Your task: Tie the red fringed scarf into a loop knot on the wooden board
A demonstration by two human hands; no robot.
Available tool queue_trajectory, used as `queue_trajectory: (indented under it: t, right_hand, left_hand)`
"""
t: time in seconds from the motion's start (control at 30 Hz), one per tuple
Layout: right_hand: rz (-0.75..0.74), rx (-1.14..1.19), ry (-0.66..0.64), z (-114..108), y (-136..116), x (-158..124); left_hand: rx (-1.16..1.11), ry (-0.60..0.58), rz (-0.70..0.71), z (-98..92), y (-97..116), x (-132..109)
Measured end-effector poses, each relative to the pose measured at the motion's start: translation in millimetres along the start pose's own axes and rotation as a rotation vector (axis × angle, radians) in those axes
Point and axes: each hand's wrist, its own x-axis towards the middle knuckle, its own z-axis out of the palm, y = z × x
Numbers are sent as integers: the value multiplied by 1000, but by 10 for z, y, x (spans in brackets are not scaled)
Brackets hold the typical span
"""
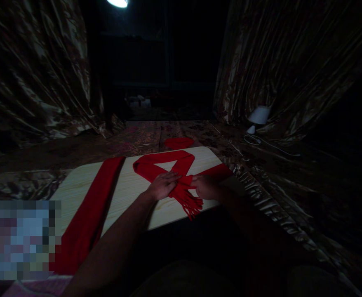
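A red scarf point(165, 157) lies on the low wooden table point(128, 194), bent into a loop at the far side. Its two parts cross in the middle, and a fringed end point(191, 204) hangs toward the near edge. My left hand point(164, 185) rests flat on the crossing, fingers stretched out over the cloth. My right hand point(206, 187) is closed at the right of the crossing, pinching the scarf; its fingertips are partly hidden and dim. Another length of the scarf runs off to the right under that hand.
A broad red strip of cloth point(99, 198) crosses the table's left side and hangs over its edge. Behind the table lies a red piece point(179, 143). A white lamp point(259, 115) with a cord stands at the right, near patterned curtains point(255, 53). The room is dark.
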Motion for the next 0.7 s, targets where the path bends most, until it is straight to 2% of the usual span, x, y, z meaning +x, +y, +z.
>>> queue_trajectory:
  t: [0.07, 0.2, 0.27, 0.47, 0.7]
  right_hand:
    - [-23, -12, 10, -13, -14, -6]
    - [-51, 20, 161, 32, -58, -26]
    - [-46, 14, 195, 62, -61, -15]
    - [34, -2, 177, 92, -33, 133]
    - [90, 11, 191, 153, -148, 299]
  left_hand:
    - [2, 9, 6, 9, -8, 3]
    - [-19, 14, 9, 23, -23, 11]
    - [-29, 8, 2, 25, -25, 13]
    - [-20, 0, 8, 4, -15, 4]
    - [-45, 17, 43, 3, -23, 14]
